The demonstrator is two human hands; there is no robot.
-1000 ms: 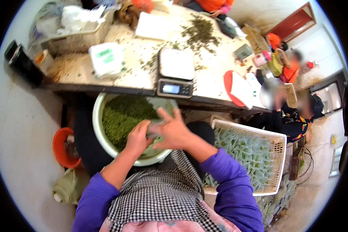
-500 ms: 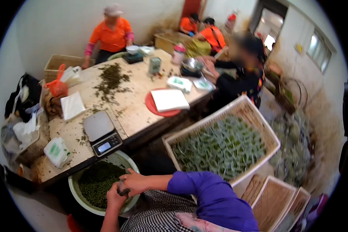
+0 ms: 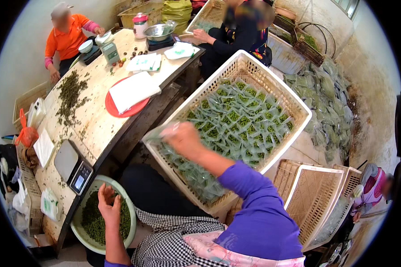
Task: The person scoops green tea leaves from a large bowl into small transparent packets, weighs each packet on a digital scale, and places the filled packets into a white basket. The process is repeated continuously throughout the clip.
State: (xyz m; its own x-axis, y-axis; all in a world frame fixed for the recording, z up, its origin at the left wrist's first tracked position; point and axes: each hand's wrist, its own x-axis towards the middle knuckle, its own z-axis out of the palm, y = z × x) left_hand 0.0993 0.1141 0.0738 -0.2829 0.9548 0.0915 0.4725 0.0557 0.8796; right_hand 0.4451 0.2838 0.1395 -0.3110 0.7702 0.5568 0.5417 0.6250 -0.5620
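Note:
My right hand point(image 3: 182, 138), smeared by motion, is over the left corner of a cream plastic crate point(image 3: 278, 171). It is closed on a small clear plastic bag point(image 3: 155, 132), whose contents I cannot make out. Rows of small clear bags point(image 3: 236, 122) filled with green berries stand packed inside the crate. My left hand point(image 3: 109, 200) hovers over a pale green tub point(image 3: 130, 238), its fingers bent and apart with nothing in them. Loose small green berries point(image 3: 93, 222) lie in the tub.
Left of me, the table point(image 3: 91, 122) holds a digital scale point(image 3: 73, 167), a red plate point(image 3: 116, 107) with white sheets and a dark heap point(image 3: 71, 93). Filled bags point(image 3: 327, 98) pile up at the right, near stacked crates point(image 3: 314, 200). Two people point(image 3: 67, 35) point(image 3: 236, 35) sit around the table.
My hands were together on a small bag over the tub; now they are apart. The right has swung to the crate with the bag, the left stays over the tub. The view has turned right.

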